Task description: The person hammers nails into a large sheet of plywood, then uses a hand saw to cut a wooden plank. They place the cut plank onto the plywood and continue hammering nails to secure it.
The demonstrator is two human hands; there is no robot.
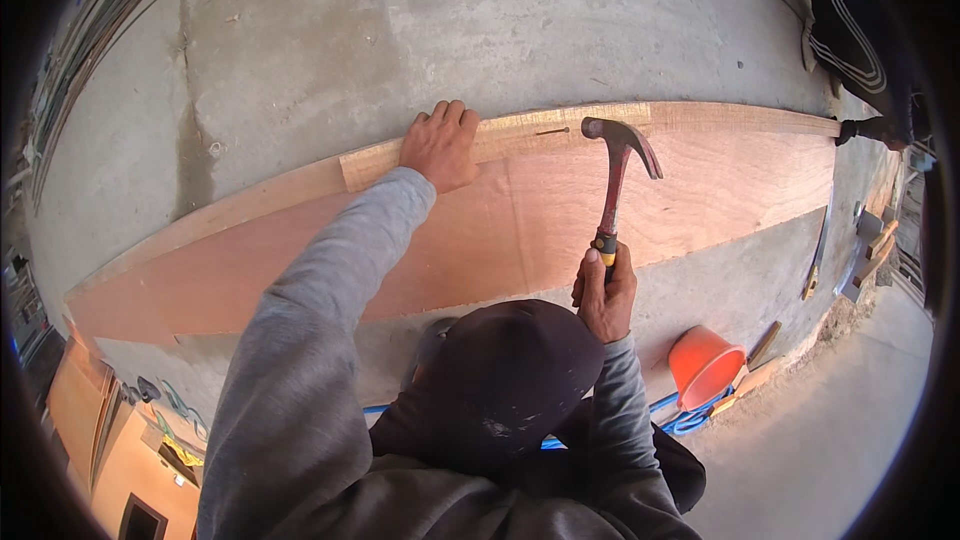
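My right hand (605, 295) is wrapped round the lower handle of a claw hammer (614, 180), which has a dark head, red shaft and yellow-black grip. Its head is over a narrow wooden strip (520, 132) along the far edge of a long plywood sheet (430, 250). My left hand (440, 145) grips the strip, its fingers curled over the far edge. Between that hand and the hammer head, a thin nail (552, 131) shows at the strip; how deep it sits, I cannot tell.
Another person's striped black clothing (850, 45) shows at the sheet's right end. An orange bucket (704, 365) stands near right, beside blue hose (695, 420). A handsaw (820, 250) lies at the right. Long rods (75, 60) line the far left. A dark rounded shape (505, 370) hides part of the near edge.
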